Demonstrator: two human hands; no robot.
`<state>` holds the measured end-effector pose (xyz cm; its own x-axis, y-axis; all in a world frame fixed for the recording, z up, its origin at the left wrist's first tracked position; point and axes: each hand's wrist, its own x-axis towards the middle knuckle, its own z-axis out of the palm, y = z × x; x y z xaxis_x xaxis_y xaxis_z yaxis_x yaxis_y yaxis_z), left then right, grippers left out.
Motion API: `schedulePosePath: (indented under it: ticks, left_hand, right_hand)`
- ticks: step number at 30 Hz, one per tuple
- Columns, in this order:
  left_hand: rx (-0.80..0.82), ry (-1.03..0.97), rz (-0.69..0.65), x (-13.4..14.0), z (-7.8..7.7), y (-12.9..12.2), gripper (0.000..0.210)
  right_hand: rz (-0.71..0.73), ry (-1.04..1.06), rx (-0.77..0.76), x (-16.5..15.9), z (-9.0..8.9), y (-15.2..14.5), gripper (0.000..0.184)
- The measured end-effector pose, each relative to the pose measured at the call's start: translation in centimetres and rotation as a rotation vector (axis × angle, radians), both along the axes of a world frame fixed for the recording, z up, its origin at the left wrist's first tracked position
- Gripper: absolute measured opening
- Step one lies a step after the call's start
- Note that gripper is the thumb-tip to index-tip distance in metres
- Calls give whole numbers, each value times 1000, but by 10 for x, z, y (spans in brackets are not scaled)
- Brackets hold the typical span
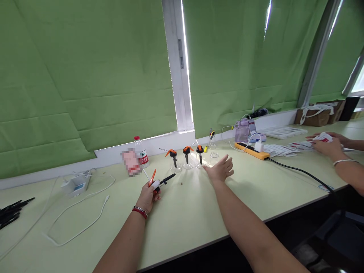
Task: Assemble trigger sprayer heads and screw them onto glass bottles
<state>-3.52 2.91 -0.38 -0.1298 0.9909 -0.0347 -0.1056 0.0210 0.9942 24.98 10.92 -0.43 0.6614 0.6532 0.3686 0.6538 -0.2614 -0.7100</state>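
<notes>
My left hand (148,196) is closed around a bottle top (156,185) with an orange lever, a white part and a black stem that points to the right. My right hand (221,169) is stretched over the table with its fingers spread and nothing in it. Just left of it stand three clear bottles in a row: a left bottle (175,167), a middle bottle (187,165) and a right bottle (198,165). Each carries a black-and-orange top with a black stem hanging inside. A clear round piece (214,155) lies behind my right hand.
Behind the row are a small clear bottle (212,141) and a water bottle (144,155). An orange power strip (253,151) and cable lie to the right, near a co-worker's hands (327,146) with white cards. White cables (93,220) and black stems (14,212) lie left.
</notes>
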Motion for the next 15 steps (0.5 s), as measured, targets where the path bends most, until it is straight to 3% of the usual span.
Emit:
schedulePosePath:
  ticks: [3, 6, 9, 12, 15]
  left_hand:
    - [-13, 48, -10, 3, 3, -2, 41]
    - [-17, 77, -42, 5, 4, -3, 43]
    - [5, 84, -82, 5, 2, -2, 43]
    - [14, 84, -112, 5, 0, 0, 43]
    - [31, 116, -135, 8, 0, 0, 45]
  right_hand:
    - [171, -234, 208, -20, 13, -17, 97]
    - [586, -508, 302, -48, 17, -36, 73]
    - [988, -727, 405, -72, 11, -46, 58]
    - [1114, -819, 418, -84, 1, -44, 40]
    - [1118, -832, 403, -84, -3, -38, 29]
